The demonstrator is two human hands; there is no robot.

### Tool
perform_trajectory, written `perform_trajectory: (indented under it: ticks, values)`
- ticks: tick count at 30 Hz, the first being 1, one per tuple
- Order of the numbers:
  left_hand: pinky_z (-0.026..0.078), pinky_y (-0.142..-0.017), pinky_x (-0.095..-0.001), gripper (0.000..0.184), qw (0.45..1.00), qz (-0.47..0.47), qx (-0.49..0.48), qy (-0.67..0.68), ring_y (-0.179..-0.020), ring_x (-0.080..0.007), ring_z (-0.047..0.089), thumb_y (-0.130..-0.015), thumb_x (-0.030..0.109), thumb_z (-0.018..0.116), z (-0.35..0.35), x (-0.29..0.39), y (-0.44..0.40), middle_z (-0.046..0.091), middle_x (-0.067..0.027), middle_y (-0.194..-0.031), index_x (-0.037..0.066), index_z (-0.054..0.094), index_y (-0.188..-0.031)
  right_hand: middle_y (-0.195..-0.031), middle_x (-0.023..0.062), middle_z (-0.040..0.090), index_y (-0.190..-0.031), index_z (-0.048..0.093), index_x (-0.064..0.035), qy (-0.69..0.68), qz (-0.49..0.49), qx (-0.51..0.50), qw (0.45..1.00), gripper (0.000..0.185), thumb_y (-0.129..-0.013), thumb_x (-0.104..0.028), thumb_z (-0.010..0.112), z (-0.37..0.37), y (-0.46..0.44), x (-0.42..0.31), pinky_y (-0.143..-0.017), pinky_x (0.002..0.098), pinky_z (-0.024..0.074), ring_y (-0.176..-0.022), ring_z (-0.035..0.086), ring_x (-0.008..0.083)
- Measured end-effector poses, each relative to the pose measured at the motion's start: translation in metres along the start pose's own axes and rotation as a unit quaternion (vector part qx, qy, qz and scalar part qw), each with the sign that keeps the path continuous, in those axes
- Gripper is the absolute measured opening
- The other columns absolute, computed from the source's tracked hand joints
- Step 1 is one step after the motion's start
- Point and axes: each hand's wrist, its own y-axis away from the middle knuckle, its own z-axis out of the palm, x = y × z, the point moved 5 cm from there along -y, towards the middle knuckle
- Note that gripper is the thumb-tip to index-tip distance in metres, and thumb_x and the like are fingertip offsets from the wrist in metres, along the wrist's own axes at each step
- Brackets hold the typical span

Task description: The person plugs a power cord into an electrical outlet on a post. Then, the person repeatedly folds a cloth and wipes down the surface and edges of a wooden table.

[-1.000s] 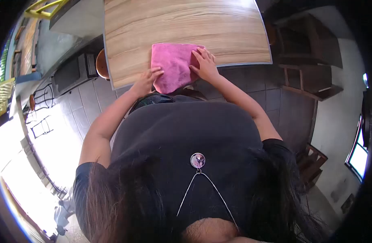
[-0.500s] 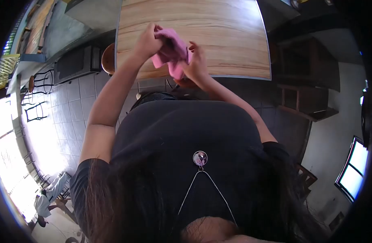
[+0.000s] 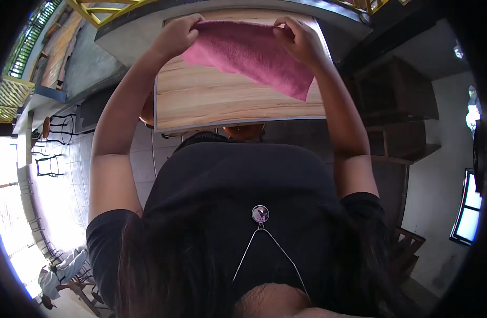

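A pink cloth (image 3: 249,53) is stretched out between my two hands above the wood-grain table (image 3: 201,100). My left hand (image 3: 179,35) pinches its upper left corner. At the upper right corner, my right hand (image 3: 302,40) is closed on the cloth's edge. The top edge runs nearly straight from hand to hand, while the lower part hangs down at a slant, with one corner dangling below my right hand. Whether the cloth touches the tabletop I cannot tell.
A round brown stool seat (image 3: 244,131) shows under the table's near edge. Dark wooden shelving (image 3: 397,140) stands to the right. Black metal chairs (image 3: 50,165) are on the tiled floor at the left. A person (image 3: 63,273) is at the far lower left.
The bunched cloth has been spread out flat. My hands have moved apart and farther forward over the table, and the view has tilted up slightly.
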Motion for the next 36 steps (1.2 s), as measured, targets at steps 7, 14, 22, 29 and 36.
perform_trajectory:
  ticks: [7,14,22,29,36]
  values:
    - [0.047,-0.074,-0.0323,0.024,0.993,0.113,0.013,-0.034,-0.082,-0.0246,0.061,-0.077,0.001,0.051,-0.025,-0.007,0.006,0.061,-0.0137,-0.088,0.002,0.054,-0.100,-0.078,0.0123,0.063,-0.089,0.061,-0.0055,0.114,-0.125,-0.108,0.980,0.026,-0.078,-0.030,0.063,-0.010,-0.007,0.018,-0.065,0.0358,0.0483,-0.073,0.062,0.0267]
    - [0.046,-0.073,-0.0260,0.016,0.996,0.020,-0.068,0.050,-0.079,-0.0089,0.056,-0.082,0.009,0.058,-0.026,-0.056,0.009,0.061,-0.0043,-0.084,0.000,0.060,-0.095,-0.075,0.0088,0.061,-0.090,0.059,-0.0008,-0.025,0.072,-0.192,0.978,0.013,-0.078,-0.004,0.057,0.005,0.006,0.071,-0.065,0.0276,0.0452,-0.069,0.057,0.0129]
    - [0.044,-0.068,-0.0275,0.035,0.926,-0.254,-0.256,0.111,-0.077,-0.0122,0.054,-0.082,0.034,0.059,0.079,-0.112,-0.012,0.061,-0.0020,-0.084,0.003,0.063,-0.097,-0.068,0.0049,0.059,-0.085,0.062,-0.0019,-0.201,0.446,-0.221,0.844,0.034,-0.085,-0.034,0.053,0.096,0.038,0.117,-0.045,0.0276,0.0433,-0.053,0.053,0.0125]
    - [0.045,-0.064,-0.0297,0.036,0.910,-0.296,-0.220,0.188,-0.075,-0.0124,0.053,-0.087,0.033,0.051,0.122,-0.050,0.000,0.060,-0.0022,-0.086,0.005,0.059,-0.108,-0.087,0.0053,0.060,-0.102,0.057,-0.0076,-0.408,0.491,-0.251,0.728,0.025,-0.085,-0.026,0.054,0.154,0.048,0.033,-0.051,0.0281,0.0494,-0.065,0.058,0.0142]
    - [0.044,-0.066,-0.0249,0.037,0.939,-0.201,-0.142,0.240,-0.073,-0.0101,0.053,-0.090,0.032,0.046,0.111,-0.049,-0.014,0.060,-0.0002,-0.085,0.004,0.058,-0.111,-0.085,0.0070,0.061,-0.107,0.053,-0.0020,-0.339,0.380,-0.243,0.826,0.033,-0.085,-0.026,0.055,0.145,0.016,0.013,-0.052,0.0281,0.0506,-0.068,0.061,0.0157]
